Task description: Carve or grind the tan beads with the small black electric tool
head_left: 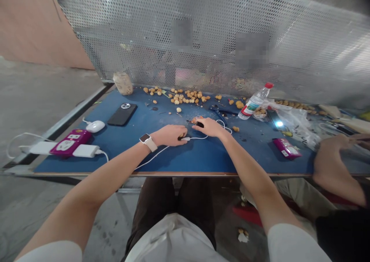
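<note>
My left hand (172, 135), a pale watch (148, 141) on its wrist, rests on the blue tabletop with its fingers closed round something small and brownish, mostly hidden. At its fingertips is the white plug (185, 139) of a thin cable that runs over the table. My right hand (208, 126) is closed too, thumb and fingers round a small black piece (199, 124). A reddish-tan bit shows at its fingertips, too small to name. The two hands are close but apart. Just beyond them lies a pale round bead-like piece (179, 110).
Several tan round or gourd-shaped pieces (189, 96) lie along the perforated metal screen (144, 31). Left are a black phone (122, 114), a white mouse (95, 126) and a purple power strip (71, 142). Right are a water bottle (254, 101), a plastic bag (300, 125) and another person's hand (332, 150).
</note>
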A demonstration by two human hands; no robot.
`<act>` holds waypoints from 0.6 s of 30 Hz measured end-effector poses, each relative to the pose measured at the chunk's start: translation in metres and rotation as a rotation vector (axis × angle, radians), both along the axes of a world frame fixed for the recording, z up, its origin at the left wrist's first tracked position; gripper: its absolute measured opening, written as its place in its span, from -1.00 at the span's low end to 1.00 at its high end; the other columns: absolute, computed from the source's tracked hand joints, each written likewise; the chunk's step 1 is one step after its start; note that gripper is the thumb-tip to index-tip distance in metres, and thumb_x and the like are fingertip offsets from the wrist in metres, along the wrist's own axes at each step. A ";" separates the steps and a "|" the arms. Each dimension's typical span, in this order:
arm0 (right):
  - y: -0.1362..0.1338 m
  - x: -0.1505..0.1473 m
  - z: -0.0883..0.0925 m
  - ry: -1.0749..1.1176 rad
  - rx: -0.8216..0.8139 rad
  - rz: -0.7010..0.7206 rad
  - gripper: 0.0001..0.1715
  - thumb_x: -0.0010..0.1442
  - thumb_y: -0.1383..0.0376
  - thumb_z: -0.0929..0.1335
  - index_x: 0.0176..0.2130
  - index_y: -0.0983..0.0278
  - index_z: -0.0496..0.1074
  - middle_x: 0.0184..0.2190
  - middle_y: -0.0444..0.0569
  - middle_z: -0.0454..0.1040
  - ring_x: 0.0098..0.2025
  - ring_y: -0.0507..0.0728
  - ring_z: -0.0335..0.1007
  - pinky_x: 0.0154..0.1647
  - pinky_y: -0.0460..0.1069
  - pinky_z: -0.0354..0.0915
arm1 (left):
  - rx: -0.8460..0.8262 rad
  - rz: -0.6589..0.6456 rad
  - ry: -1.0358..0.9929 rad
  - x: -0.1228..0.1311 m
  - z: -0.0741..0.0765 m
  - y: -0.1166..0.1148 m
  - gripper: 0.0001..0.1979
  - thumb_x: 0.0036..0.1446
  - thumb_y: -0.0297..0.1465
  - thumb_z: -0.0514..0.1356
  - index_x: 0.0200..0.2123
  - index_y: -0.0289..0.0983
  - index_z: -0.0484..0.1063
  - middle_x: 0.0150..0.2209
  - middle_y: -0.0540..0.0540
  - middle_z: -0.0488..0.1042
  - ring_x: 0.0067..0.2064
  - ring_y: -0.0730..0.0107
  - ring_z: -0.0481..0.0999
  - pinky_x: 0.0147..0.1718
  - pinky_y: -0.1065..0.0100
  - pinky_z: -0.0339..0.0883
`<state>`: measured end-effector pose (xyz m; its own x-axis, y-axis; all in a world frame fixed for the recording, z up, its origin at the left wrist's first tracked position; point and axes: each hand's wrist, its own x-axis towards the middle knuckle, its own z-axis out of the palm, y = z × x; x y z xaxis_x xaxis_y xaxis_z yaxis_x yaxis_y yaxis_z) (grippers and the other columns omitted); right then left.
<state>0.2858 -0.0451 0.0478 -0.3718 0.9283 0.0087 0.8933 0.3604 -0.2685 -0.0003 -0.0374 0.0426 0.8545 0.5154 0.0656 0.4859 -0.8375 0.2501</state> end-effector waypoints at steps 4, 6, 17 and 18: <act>-0.001 0.000 0.000 0.003 -0.007 -0.003 -0.51 0.71 -0.10 0.37 0.14 0.19 0.68 -0.06 0.15 0.78 -0.06 0.36 0.67 -0.09 0.08 0.28 | 0.010 -0.041 0.010 0.000 0.001 0.000 -0.76 0.60 -0.20 0.24 -0.12 -0.20 0.58 -0.07 -0.14 0.67 -0.23 0.25 0.57 -0.25 0.25 0.18; -0.001 -0.001 0.000 0.008 -0.009 0.000 -0.51 0.71 -0.11 0.37 0.13 0.19 0.68 -0.06 0.14 0.78 -0.07 0.36 0.67 -0.08 0.08 0.30 | 0.003 -0.050 -0.007 0.000 0.000 -0.001 -0.77 0.58 -0.21 0.25 -0.15 -0.20 0.56 -0.09 -0.12 0.66 -0.23 0.25 0.56 -0.25 0.25 0.18; -0.001 -0.002 -0.004 0.121 -0.027 0.182 -0.60 0.64 -0.06 0.46 0.02 0.20 0.71 -0.15 0.07 0.74 -0.16 0.27 0.61 -0.02 0.09 0.36 | -0.123 0.197 -0.525 -0.004 -0.002 0.020 -0.73 0.34 -0.20 0.42 -0.01 -0.23 0.62 -0.08 -0.12 0.71 -0.11 0.20 0.63 0.00 0.21 0.50; -0.001 -0.002 -0.004 0.148 -0.027 0.211 -0.59 0.63 -0.06 0.46 -0.01 0.20 0.70 -0.17 0.06 0.74 -0.17 0.26 0.60 -0.03 0.08 0.35 | -0.180 0.171 -0.522 -0.005 -0.002 0.023 -0.70 0.32 -0.19 0.43 0.00 -0.23 0.64 -0.08 -0.11 0.72 -0.11 0.21 0.63 0.01 0.21 0.52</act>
